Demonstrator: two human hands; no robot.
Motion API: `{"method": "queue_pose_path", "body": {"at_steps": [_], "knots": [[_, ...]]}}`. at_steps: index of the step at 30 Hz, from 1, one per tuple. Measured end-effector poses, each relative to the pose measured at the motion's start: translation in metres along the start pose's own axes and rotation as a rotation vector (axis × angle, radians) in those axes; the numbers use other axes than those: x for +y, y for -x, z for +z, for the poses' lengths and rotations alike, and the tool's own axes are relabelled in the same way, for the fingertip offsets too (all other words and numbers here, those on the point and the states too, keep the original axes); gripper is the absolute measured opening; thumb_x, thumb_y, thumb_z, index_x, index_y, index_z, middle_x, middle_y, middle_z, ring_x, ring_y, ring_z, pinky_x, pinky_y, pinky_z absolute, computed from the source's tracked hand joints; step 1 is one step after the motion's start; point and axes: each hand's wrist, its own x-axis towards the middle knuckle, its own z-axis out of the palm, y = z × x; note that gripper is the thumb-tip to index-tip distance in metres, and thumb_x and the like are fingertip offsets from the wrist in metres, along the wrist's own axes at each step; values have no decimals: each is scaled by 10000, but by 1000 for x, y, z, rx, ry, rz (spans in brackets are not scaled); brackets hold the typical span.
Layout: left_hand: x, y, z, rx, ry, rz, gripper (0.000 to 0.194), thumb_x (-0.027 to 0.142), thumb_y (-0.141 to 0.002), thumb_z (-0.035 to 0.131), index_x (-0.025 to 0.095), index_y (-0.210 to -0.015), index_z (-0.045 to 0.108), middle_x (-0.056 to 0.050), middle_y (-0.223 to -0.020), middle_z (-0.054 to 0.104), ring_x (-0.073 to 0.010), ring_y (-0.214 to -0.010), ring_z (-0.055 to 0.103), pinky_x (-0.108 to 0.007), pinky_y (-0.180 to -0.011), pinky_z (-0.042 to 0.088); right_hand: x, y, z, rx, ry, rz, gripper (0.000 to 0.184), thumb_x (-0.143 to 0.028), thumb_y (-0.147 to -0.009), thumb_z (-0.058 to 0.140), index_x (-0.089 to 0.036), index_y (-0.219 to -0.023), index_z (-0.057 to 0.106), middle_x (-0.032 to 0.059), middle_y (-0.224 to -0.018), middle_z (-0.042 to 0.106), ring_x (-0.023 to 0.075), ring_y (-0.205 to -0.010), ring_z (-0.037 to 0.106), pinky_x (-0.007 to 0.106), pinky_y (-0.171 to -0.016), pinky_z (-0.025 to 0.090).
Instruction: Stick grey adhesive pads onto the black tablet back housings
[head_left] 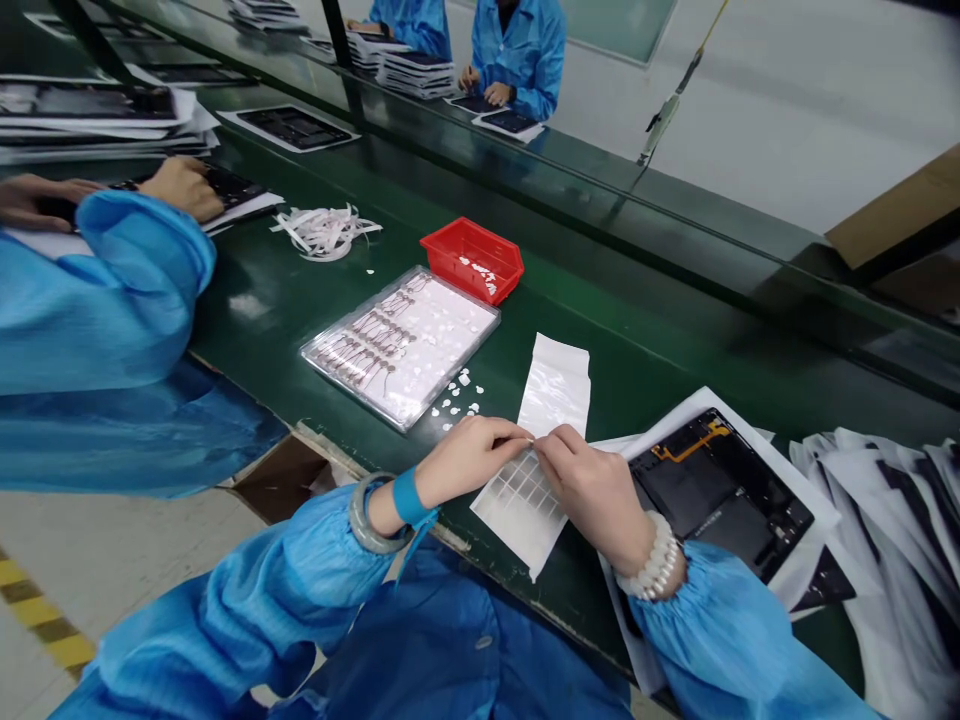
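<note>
Over a white backing sheet (555,390) marked with a grid of small rectangles, my left hand (472,455) and my right hand (592,490) meet fingertip to fingertip. Both hands are pinched closed around a tiny pale piece, too small to name. To the left lies a clear flat tray (442,345) with rows of small round parts on thin wires. Small white scraps (457,395) are scattered beside its near right edge. Right of my right hand, a black device panel (720,500) with an orange flex cable rests on white paper.
A red bin (472,260) with white bits stands behind the tray. Curled white strips (326,232) lie farther left, near a co-worker's blue sleeve (135,290). Stacked panels and paper (892,510) crowd the right side. Other people (517,55) work across the bench.
</note>
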Motion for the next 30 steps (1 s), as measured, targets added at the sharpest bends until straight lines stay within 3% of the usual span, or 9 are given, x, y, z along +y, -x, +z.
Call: {"method": "queue_pose_path", "body": {"at_steps": [2, 5, 8, 11, 15, 18, 22, 30], "knots": [[-2, 0, 0, 20, -4, 19, 240, 249, -895, 482, 207, -983, 701, 8, -1014, 709, -175, -921, 658, -242, -806, 485, -1, 2, -6, 50, -42, 6, 210, -191, -929, 431, -188, -830, 617, 20, -769, 627, 107, -544, 556, 272, -447, 275], [-5, 2, 0, 57, -151, 91, 279, 269, -927, 430, 196, -1007, 686, -17, -1032, 692, -183, -945, 640, -277, -849, 485, 13, 12, -30, 87, -375, 158, 191, -227, -919, 447, -197, -821, 608, 18, -782, 636, 112, -641, 582, 234, -550, 384], [0, 3, -2, 203, -445, 227, 321, 310, -951, 402, 163, -1108, 640, -81, -996, 642, -222, -936, 599, -349, -835, 482, 47, 37, -56, -6, -729, 415, 196, -328, -885, 501, -204, -758, 585, 15, -771, 625, 126, -666, 568, 242, -607, 435], [16, 3, 4, 283, -606, 400, 286, 278, -950, 417, 135, -1083, 626, -103, -938, 584, -227, -868, 558, -364, -765, 478, 77, 70, -63, -138, -788, 543, 298, -444, -850, 531, -205, -678, 578, 33, -777, 616, 167, -737, 565, 304, -696, 456], [43, -2, 33, 30, -548, 729, 194, 194, -944, 427, 172, -988, 614, -61, -974, 596, -194, -895, 542, -330, -785, 471, 84, 101, -42, -204, -702, 534, 275, -419, -854, 531, -220, -686, 621, 54, -851, 607, 217, -889, 522, 402, -850, 419], [52, -7, 58, -120, -552, 858, 201, 157, -939, 418, 172, -1031, 596, -54, -1042, 601, -200, -962, 540, -335, -819, 475, 76, 108, -30, -205, -631, 523, 226, -339, -871, 520, -222, -703, 617, 52, -859, 582, 222, -909, 481, 424, -863, 403], [52, -13, 72, -184, -601, 864, 205, 129, -937, 414, 160, -1010, 603, -59, -1011, 614, -201, -955, 547, -337, -810, 483, 71, 105, -29, -210, -568, 520, 209, -296, -865, 533, -223, -684, 609, 48, -855, 568, 224, -898, 461, 426, -836, 401], [50, -14, 71, -215, -595, 824, 192, 139, -938, 427, 158, -1021, 599, -61, -1028, 605, -196, -956, 539, -341, -816, 483, 71, 103, -30, -227, -553, 533, 203, -256, -860, 541, -219, -672, 605, 47, -855, 556, 224, -900, 441, 420, -824, 383]]}}
